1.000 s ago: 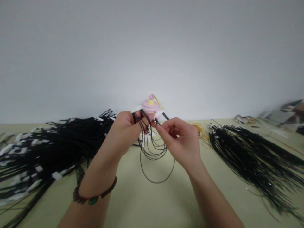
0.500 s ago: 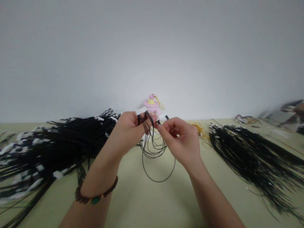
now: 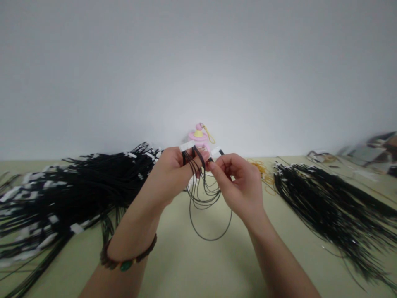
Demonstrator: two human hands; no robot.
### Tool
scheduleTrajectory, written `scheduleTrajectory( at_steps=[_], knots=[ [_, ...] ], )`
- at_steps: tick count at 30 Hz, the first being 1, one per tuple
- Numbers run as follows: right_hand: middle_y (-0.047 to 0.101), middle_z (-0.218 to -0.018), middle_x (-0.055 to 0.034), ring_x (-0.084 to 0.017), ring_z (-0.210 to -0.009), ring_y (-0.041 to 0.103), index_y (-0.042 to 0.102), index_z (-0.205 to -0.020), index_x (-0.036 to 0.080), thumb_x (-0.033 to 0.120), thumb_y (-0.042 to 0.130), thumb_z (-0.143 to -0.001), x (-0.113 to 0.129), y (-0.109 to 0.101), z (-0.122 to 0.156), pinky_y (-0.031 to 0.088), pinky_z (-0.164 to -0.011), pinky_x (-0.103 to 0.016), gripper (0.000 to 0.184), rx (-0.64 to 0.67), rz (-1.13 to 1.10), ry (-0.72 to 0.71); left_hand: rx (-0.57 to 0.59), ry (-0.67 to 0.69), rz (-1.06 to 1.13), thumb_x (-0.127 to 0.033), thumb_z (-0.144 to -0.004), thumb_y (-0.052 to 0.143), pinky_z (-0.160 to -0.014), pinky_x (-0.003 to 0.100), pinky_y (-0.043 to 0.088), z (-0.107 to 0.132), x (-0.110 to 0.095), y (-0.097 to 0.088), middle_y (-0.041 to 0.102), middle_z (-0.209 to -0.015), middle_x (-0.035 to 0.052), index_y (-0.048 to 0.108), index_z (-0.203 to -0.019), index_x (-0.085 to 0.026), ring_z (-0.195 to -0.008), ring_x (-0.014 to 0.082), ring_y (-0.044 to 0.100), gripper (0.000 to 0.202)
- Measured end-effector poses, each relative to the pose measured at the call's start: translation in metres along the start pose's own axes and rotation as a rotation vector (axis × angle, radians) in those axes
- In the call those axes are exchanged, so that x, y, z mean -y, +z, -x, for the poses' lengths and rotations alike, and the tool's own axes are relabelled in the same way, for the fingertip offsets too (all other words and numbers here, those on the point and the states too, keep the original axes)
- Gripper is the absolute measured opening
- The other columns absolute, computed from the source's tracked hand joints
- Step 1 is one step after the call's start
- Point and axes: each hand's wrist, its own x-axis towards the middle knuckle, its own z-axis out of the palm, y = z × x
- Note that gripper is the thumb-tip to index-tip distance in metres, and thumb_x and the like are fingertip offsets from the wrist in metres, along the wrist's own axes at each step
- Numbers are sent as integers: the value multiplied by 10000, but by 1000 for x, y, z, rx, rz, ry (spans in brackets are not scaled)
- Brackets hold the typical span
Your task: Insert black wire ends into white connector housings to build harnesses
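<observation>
My left hand (image 3: 173, 176) is closed around a black wire harness (image 3: 211, 239), close below a white connector (image 3: 187, 145) at its end. Several thin wires run over the fingers and hang in loops below. Fingers and thumb of my right hand (image 3: 240, 180) pinch the harness beside a second white connector (image 3: 216, 152). The fingertips of both hands nearly meet in the middle, above the table. Which wire the right fingertips grip is too small to make out.
A large pile of black wires with white connectors (image 3: 93, 182) lies left. To the right is another black wire bundle (image 3: 328, 207). Yellow rubber bands (image 3: 263, 171) lie beyond my right hand. A pink and yellow object (image 3: 197, 134) stands by the wall (image 3: 198, 62).
Both hands, with the harness between them, have shifted slightly to the right. The grip of each hand looks the same, and the hanging loops moved along with them.
</observation>
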Motion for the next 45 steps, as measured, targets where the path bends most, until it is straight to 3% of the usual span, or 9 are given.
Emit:
scheduleTrajectory(
  at_steps=[8, 14, 19, 24, 28, 33, 39, 42, 45],
  knots=[
    [569, -579, 30, -53, -504, 472, 635, -709, 155, 236, 650, -801, -6, 3, 0, 371, -482, -180, 123, -17, -14, 2, -101, 32, 57, -254, -777, 671, -547, 202, 383, -6, 4, -4, 607, -610, -2, 663, -685, -129, -561, 88, 503, 156],
    [586, -644, 15, -66, -574, 509, 672, -788, 152, 162, 593, -804, -14, 1, -3, 399, -545, -187, 82, 153, 24, -98, -437, 13, 499, -117, -791, 637, -634, 250, 498, -16, 3, -29, 656, -671, 14, 638, -720, -115, -632, 123, 619, 71],
    [542, -588, 43, -48, -523, 460, 633, -739, 154, 138, 579, -764, -16, 5, -2, 359, -515, -170, 61, 298, -5, 29, -303, -67, 692, -137, -937, 456, -745, 359, 567, -16, -4, -47, 668, -729, 31, 596, -750, -121, -720, 166, 668, 233],
    [575, -621, 28, -57, -550, 493, 619, -758, 152, 209, 579, -800, -21, 7, -3, 375, -527, -168, 81, 339, -43, 120, -294, -67, 661, -161, -990, 344, -764, 305, 564, -13, -10, -50, 687, -748, 64, 606, -743, -109, -726, 145, 670, 364],
    [581, -658, 19, -68, -584, 512, 598, -771, 156, 220, 583, -806, -25, 8, -5, 391, -538, -172, 74, 357, -93, 143, -146, -104, 718, -241, -1015, 346, -788, 278, 554, -8, -16, -49, 679, -726, 27, 643, -789, -104, -712, 100, 642, 398],
    [570, -661, 16, -74, -581, 503, 565, -759, 162, 276, 585, -822, -33, 9, -9, 399, -531, -179, 132, 355, -159, 179, -99, -184, 765, -269, -1021, 345, -792, 253, 549, -1, -25, -41, 719, -813, 40, 662, -778, -117, -813, 116, 660, 427],
    [615, -694, -1, -82, -607, 547, 602, -778, 148, 251, 632, -768, -34, -5, -14, 420, -536, -186, 108, 392, -56, 224, -110, -78, 600, -243, -892, 602, -815, 286, 556, -6, -12, -40, 723, -801, 5, 629, -752, -186, -788, 141, 665, 154],
    [651, -843, -33, -98, -679, 592, 627, -938, 150, 266, 708, -707, -32, -15, -15, 454, -565, -205, 271, 378, -49, 267, -238, -4, 469, -214, -781, 719, -838, 343, 548, -8, -2, -43, 721, -744, -9, 601, -756, -203, -777, 168, 675, 121],
    [651, -950, -56, -108, -733, 609, 626, -1032, 164, 322, 750, -690, -27, -19, -15, 471, -585, -219, 397, 301, -111, 256, -187, -58, 224, -243, -770, 711, -745, 315, 537, -5, 2, -47, 723, -731, 25, 628, -770, -170, -716, 172, 671, 111]
  ],
)
